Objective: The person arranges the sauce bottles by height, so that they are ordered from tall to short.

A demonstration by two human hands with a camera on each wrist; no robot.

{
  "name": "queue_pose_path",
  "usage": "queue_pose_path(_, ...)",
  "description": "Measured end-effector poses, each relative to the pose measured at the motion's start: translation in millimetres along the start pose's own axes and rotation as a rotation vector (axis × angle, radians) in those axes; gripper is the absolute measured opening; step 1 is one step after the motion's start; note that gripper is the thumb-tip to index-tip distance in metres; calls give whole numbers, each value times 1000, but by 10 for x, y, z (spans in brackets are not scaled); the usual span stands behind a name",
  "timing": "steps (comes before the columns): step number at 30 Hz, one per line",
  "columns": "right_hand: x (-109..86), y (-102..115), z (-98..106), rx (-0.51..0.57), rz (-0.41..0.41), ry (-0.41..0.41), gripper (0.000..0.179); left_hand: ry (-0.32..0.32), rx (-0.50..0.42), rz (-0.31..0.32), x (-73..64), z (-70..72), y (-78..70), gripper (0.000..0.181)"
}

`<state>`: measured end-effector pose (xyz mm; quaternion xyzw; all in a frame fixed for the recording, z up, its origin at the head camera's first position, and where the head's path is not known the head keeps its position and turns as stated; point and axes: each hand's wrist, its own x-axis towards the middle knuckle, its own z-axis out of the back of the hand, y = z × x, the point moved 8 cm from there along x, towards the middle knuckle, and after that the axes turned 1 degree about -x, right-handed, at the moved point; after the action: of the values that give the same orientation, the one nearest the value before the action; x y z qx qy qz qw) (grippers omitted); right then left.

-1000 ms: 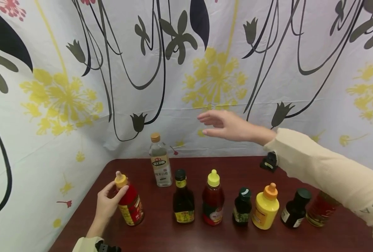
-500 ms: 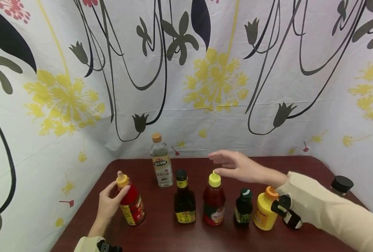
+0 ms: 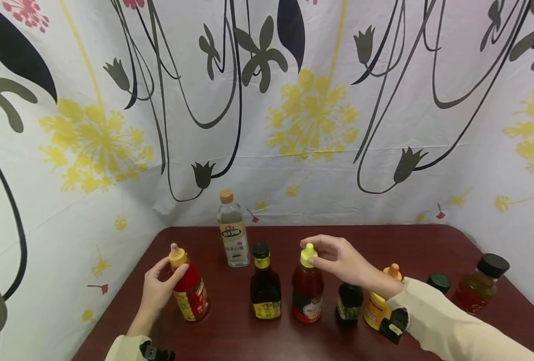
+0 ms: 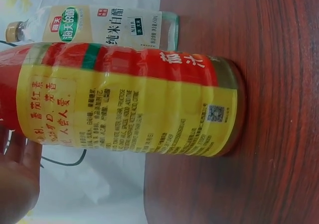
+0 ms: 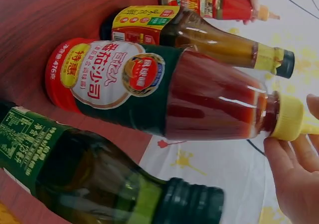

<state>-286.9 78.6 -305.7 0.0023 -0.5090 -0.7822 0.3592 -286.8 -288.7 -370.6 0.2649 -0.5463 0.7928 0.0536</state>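
My left hand [image 3: 155,290] grips a red ketchup bottle [image 3: 192,295] just under its orange-yellow nozzle cap, thumb on one side and fingers on the other. That bottle stands upright on the table; its yellow label [image 4: 129,112] fills much of the left wrist view. Farther right, my right hand [image 3: 345,260] has thumb and fingers around the bright yellow cap [image 5: 289,117] of a second ketchup bottle [image 3: 307,293] with a dark green label. This one also stands upright. Between the two ketchup bottles is a dark soy sauce bottle [image 3: 265,291].
A clear white vinegar bottle [image 3: 234,238] stands at the back left. Beside and beneath my right forearm are a small dark green-capped bottle [image 3: 349,303], a yellow squeeze bottle [image 3: 375,311], another green cap [image 3: 439,282] and a black-capped jar [image 3: 476,286]. Patterned cloth [image 3: 267,125] hangs behind the table.
My right hand has come down from above the table's back edge to the yellow cap of the second ketchup bottle. My left hand has kept its hold on the first.
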Motion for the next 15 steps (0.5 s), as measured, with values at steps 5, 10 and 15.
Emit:
queue_pose_path(5, -22, -65, 32, -32, -2, -52, 29, 44, 71, 61, 28, -41, 21, 32)
queue_pose_path(10, 1, -86, 36, -39, 20, -36, 28, 97, 96, 93, 46, -41, 1, 33)
queue_pose_path(15, 14, -101, 47, -54, 22, -12, 28, 188, 161, 95, 84, -56, -75, 35)
